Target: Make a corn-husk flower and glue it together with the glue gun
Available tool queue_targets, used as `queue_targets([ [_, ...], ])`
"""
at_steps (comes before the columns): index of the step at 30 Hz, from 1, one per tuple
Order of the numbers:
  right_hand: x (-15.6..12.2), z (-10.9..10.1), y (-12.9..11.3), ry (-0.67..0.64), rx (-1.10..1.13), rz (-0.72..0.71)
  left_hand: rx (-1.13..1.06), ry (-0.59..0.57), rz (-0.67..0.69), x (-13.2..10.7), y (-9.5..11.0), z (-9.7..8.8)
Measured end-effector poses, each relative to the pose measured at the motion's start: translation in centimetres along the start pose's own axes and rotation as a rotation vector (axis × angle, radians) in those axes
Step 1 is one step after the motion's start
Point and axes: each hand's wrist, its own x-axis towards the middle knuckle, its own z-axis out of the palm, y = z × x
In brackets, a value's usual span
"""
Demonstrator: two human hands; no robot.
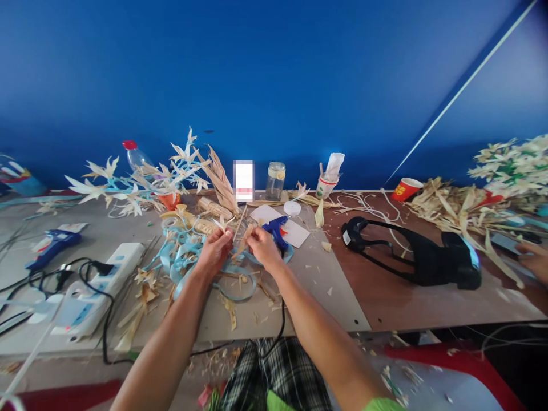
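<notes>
Above the table's middle, my left hand point(216, 248) is closed in a pinch on a small pale corn-husk flower point(223, 223), whose pointed petals stick up past the fingertips. My right hand point(264, 245) pinches a tan strip of corn husk point(245, 236), a short way to the right. Between the hands a thin stick point(240, 221) shows; I cannot tell whether either hand touches it. Right behind my right hand lies a blue glue gun point(277, 229), partly over a white card point(298, 234). Light-blue ribbon point(180, 260) lies in loops around and under my left hand.
Corn cobs point(214, 208) and a husk-flower arrangement point(141, 185) stand behind to the left. A power strip point(105, 288) with cords and another glue gun point(53, 246) lie left. Farther right are a glass jar point(275, 181), a black headset point(411, 251) and another person's hand point(535, 261).
</notes>
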Motion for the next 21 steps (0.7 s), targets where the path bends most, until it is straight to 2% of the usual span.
queue_targets([
  [5,-0.6,0.2,-0.7,-0.104,-0.281,-0.13,0.047,-0.033,0.002,0.0,-0.5,-0.1],
  [8,-1.1,0.3,-1.1,-0.255,-0.365,-0.135,0.139,-0.094,-0.034,-0.1,-0.8,-0.2],
  [10,-1.4,0.4,-1.3,-0.31,-0.395,-0.12,0.215,-0.104,-0.054,0.0,-1.0,-0.4],
  [13,-1.6,0.4,-1.4,-0.282,-0.435,-0.05,0.257,-0.033,0.005,0.2,-1.0,-0.6],
  [16,-1.4,0.0,-1.4,-0.249,-0.452,0.035,0.198,0.086,0.11,0.6,-0.9,-0.9],
  [19,-0.8,-0.6,-1.1,-0.166,-0.432,0.015,0.17,0.171,0.157,0.8,-0.8,-1.1],
  [21,-0.4,-1.1,-0.7,-0.076,-0.389,-0.029,0.192,0.168,0.145,0.9,-0.9,-1.2],
])
